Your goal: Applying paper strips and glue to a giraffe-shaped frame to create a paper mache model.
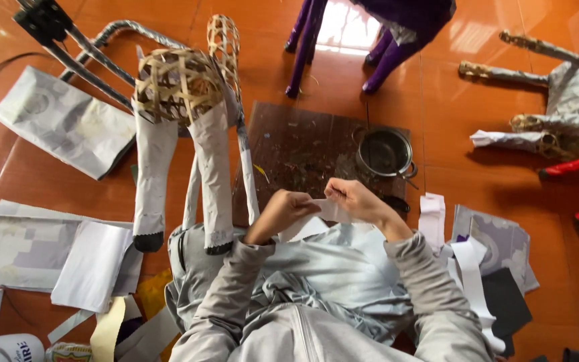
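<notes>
My left hand [283,208] and my right hand [356,199] both pinch a small white strip of paper [330,210] held between them above my lap. The fingers of each hand are closed on the paper's ends. Just left of my left hand stands a woven bamboo animal frame [179,84] with its legs wrapped in grey-white paper [212,177]. Beyond my hands lies a dark, stained wooden board [296,151] on the orange tiled floor.
A small metal pot [384,153] sits at the board's right edge. Paper sheets [61,121] and strips [467,268] lie scattered on both sides. A purple figure [383,40] stands at the top, another paper-covered frame [571,114] at far right.
</notes>
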